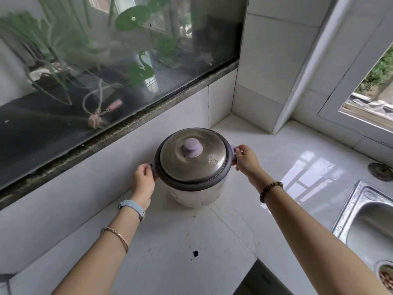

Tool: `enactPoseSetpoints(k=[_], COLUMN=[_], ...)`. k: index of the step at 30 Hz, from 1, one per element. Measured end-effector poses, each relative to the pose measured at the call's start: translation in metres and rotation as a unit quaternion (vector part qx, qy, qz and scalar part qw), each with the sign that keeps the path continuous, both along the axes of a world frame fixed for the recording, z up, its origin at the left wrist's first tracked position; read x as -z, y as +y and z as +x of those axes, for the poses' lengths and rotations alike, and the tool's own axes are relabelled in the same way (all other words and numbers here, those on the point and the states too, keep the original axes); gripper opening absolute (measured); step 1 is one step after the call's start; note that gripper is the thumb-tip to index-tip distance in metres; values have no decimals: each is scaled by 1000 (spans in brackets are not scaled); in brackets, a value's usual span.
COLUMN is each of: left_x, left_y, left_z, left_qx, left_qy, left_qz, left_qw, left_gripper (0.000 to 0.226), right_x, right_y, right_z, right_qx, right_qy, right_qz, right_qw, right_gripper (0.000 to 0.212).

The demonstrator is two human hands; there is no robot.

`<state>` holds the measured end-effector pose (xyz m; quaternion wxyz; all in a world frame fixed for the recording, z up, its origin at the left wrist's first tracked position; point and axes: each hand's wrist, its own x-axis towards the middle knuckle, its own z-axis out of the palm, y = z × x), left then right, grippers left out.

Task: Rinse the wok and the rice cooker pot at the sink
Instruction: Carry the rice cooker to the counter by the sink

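White rice cooker [197,194] beside the wall [106,167]; left hand [143,179] and right hand [245,159] grip its handles [234,149].

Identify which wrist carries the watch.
The left wrist: a pale blue watch sits there; the right wrist wears only a dark beaded bracelet.

The rice cooker [192,167] stands near the back corner of the counter [180,241]. The left hand [143,180] fills the narrow gap between it and the tiled wall [95,173]. Bare counter lies open in front and rightward up to the sink [346,209] rim.
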<state>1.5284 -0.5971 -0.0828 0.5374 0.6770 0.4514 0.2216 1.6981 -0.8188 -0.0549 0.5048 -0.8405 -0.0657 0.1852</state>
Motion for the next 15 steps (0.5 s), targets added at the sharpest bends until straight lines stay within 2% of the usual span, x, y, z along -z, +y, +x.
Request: enactPoseSetpoints(k=[9,15], left_x=[7,4], left_y=[5,-1], left_z=[7,-4], left_qx=[8,23], left_qy=[-4,-1], left_qz=[-21,0], left_qw=[1000,1000], left_gripper=[19,19], right_x=[7,9], right_y=[3,4], right_z=[11,7], right_qx=[-1,24], right_qy=[7,3], right_qz=[-17,-16], right_qw=[1000,1000], right_gripper=[23,28])
